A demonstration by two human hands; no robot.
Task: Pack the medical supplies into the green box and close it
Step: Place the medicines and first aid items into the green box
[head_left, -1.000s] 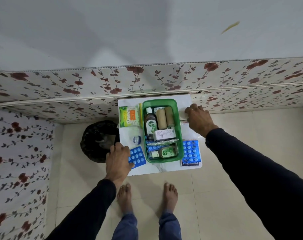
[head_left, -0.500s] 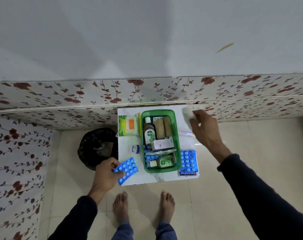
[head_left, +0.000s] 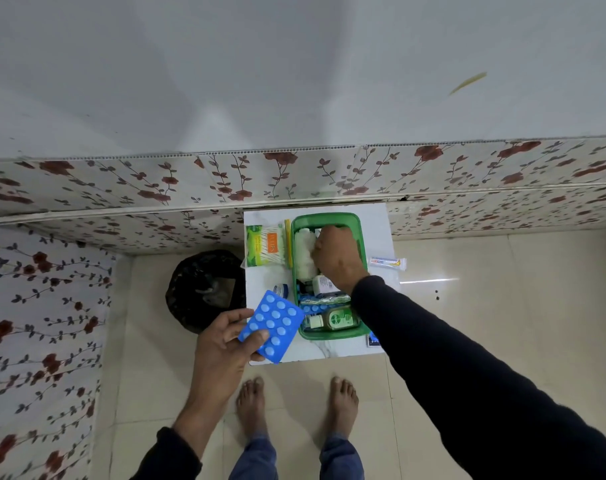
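Both hands busy: left (head_left: 222, 344) grips blister pack (head_left: 271, 326), right (head_left: 336, 258) presses cotton roll (head_left: 305, 252).

head cam | steep downward view | over small table (head_left: 377, 223) | hands close below

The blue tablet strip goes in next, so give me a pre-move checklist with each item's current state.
1. Blue tablet strip gripped in the left hand, clear of the table: ok.
2. Green box open, no lid on it: ok.
3. Box mouth free of the other hand: not ok; the right hand is inside the far end, at the white cotton roll.
4. Flat space for the strip: cannot tell; the near end already holds the green antiseptic bottle.
5. Supplies outside: not ok; the cotton bud pack, small tube and small jar remain on the table.
6. Lid located: cannot tell.
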